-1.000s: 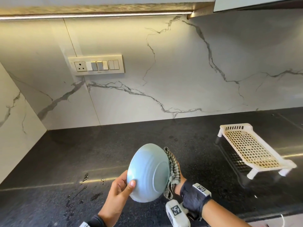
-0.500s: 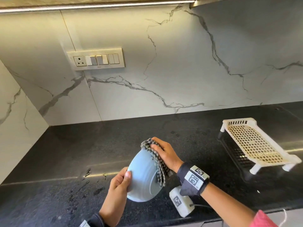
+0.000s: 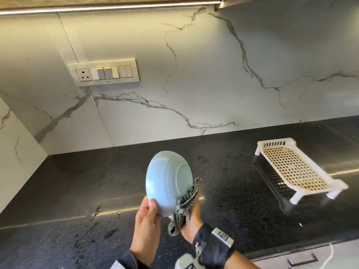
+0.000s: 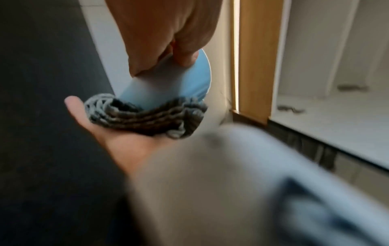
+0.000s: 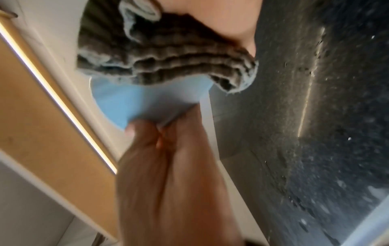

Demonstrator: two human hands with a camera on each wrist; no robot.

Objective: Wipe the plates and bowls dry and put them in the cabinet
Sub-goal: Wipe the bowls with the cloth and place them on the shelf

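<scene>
Bowl (image 3: pixel 168 182) aloft above counter (image 3: pixel 58 191), rim pinched by left hand (image 3: pixel 146 218). Cloth (image 3: pixel 187 200) cupped against bowl in right hand (image 3: pixel 191 220). Advise: rotate bowl, press cloth firmly.

The black desk (image 3: pixel 223 171) lay bare between the raised bowl (image 3: pixel 169 181) and the white perforated rack (image 3: pixel 295 169), so a hand could pass there. The rack stood well apart at the right, near the marble wall (image 3: pixel 213 84). At the left a side wall (image 3: pixel 13 152) closed the corner. Water spots (image 3: pixel 93 228) marked the front left desk.
</scene>
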